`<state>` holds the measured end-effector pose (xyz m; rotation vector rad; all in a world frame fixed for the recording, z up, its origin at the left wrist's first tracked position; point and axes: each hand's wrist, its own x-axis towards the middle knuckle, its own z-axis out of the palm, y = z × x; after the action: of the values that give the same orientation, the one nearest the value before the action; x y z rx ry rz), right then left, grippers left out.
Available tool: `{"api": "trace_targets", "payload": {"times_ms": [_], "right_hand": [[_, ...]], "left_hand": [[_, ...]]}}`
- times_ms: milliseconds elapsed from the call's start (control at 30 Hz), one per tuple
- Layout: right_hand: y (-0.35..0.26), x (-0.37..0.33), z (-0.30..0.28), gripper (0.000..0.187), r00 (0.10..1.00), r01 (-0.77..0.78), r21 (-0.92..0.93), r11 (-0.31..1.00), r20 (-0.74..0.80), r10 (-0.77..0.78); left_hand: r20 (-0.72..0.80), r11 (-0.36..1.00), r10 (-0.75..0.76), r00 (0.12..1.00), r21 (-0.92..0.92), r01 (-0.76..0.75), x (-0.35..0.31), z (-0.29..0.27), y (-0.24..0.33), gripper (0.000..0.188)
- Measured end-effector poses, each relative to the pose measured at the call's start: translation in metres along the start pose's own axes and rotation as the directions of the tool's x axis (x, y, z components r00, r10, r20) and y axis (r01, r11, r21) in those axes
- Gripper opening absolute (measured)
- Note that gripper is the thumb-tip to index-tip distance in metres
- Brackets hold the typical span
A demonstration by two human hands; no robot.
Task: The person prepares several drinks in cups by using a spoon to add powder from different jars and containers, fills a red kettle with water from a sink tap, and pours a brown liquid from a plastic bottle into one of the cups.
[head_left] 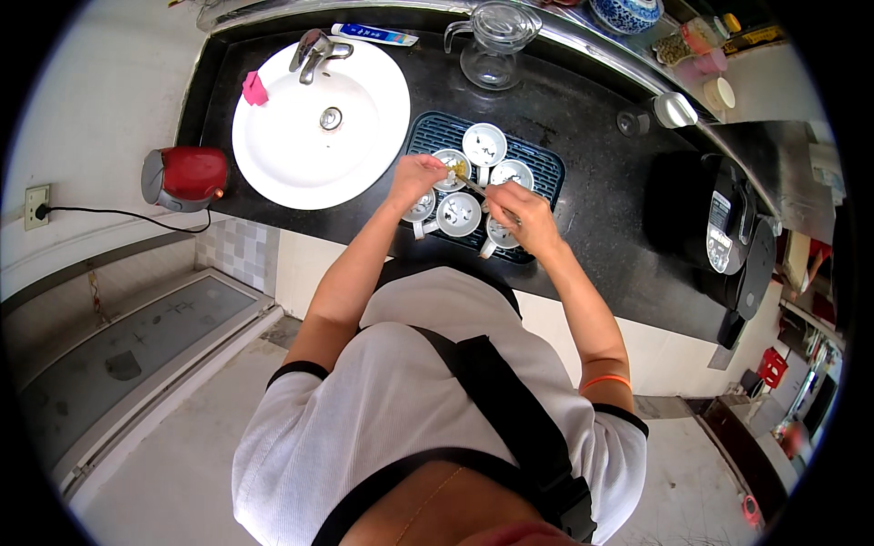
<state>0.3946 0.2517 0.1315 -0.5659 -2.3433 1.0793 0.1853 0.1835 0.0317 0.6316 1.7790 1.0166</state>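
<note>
Several white mugs stand on a blue ribbed tray [548,166] on the counter, with dark bits scattered inside them. The back mug [483,144] is in full view. Yellow bits show in the mug [451,165] between my hands. My left hand [417,179] is at that mug's left rim, its fingertips pinched together; whatever they hold is too small to make out. In my right hand [526,215] is a slim metal utensil [471,185], its tip reaching to the same mug. My right hand partly hides the mug [500,235] at the front right.
A white sink [273,164] with a metal faucet [319,56] lies to the left, a red appliance [193,177] beside it. Behind the tray stand a glass jug [499,27] and a toothpaste tube [375,35]. A black appliance [719,214] occupies the counter's right.
</note>
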Motion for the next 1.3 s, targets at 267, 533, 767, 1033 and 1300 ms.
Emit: {"api": "trace_targets", "payload": {"times_ms": [267, 533, 767, 1033, 1300], "right_hand": [[0.000, 0.000, -0.004, 0.026, 1.000, -0.020, 0.008, 1.000, 0.015, 0.020], [0.002, 0.004, -0.017, 0.017, 0.993, -0.003, -0.030, 1.000, -0.119, 0.000], [0.004, 0.008, -0.028, 0.013, 0.990, 0.011, -0.040, 0.999, -0.139, -0.016], [0.011, 0.009, -0.033, 0.008, 0.990, 0.008, -0.048, 0.999, -0.143, -0.015], [0.021, 0.008, -0.032, 0.009, 0.989, -0.033, -0.065, 0.997, -0.147, 0.023]], "left_hand": [[0.004, 0.938, 0.128, 0.992, 0.324, -0.123, 0.000, -0.004, -0.003, 0.015], [0.051, 0.997, 0.068, 0.996, -0.038, -0.067, 0.008, -0.003, 0.018, 0.018], [0.262, 0.984, -0.059, 0.963, 0.178, 0.011, 0.051, 0.019, 0.058, 0.029], [0.337, 0.958, -0.054, 0.940, 0.283, -0.046, 0.070, 0.028, 0.073, 0.027], [0.447, 0.943, -0.019, 0.894, 0.306, -0.133, 0.072, 0.023, 0.071, 0.018]]}}
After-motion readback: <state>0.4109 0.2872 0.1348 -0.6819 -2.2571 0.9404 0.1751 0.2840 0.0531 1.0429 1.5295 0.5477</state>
